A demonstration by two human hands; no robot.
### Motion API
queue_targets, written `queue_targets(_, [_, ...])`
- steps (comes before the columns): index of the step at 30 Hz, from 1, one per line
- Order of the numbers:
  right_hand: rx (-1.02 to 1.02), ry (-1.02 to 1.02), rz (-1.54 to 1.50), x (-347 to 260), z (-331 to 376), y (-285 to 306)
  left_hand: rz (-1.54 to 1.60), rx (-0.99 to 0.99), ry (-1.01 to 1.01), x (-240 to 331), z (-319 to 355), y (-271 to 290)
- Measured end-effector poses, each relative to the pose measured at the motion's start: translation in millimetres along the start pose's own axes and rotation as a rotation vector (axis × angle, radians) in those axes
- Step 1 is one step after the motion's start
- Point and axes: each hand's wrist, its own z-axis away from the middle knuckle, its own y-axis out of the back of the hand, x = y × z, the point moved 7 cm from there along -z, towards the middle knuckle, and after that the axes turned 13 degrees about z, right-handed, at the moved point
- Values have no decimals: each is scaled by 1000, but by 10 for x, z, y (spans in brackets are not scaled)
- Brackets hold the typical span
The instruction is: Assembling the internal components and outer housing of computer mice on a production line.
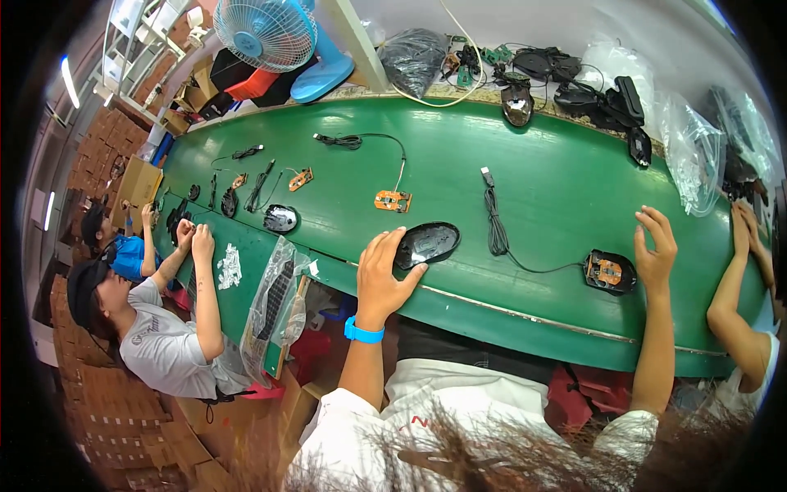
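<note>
My left hand [380, 275], with a blue band at the wrist, grips the near left end of a black computer mouse shell [429, 245] between fingers and thumb. The shell's hollow inside faces up. My right hand [655, 250] is raised with fingers apart and slightly bent, holding nothing. Just left of it lies an open mouse base [623, 286] with an orange circuit board [605, 271] seated in it. A thin lead runs from that base to a bundled black USB cable [496, 217]. Farther off, another orange circuit board [393, 201] lies bare, wired to a coiled cable [338, 141].
The green belt [459, 148] carries more mouse parts and cables at left. Along its far edge sit mouse shells [517, 105], black parts and plastic bags [689, 156]. A blue fan [265, 33] stands far left. Co-workers [176, 336] sit at left; another person's arms [734, 287] reach in at right.
</note>
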Motion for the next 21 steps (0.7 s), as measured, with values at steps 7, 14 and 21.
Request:
queue_targets(7, [21, -30, 7, 178, 2, -134, 7, 4, -28, -43, 14, 6])
queue_targets(14, [37, -57, -13, 191, 1, -119, 17, -11, -18, -15, -19, 19])
queue_targets(21, [48, -60, -16, 161, -15, -164, 19, -27, -44, 18, -7, 43])
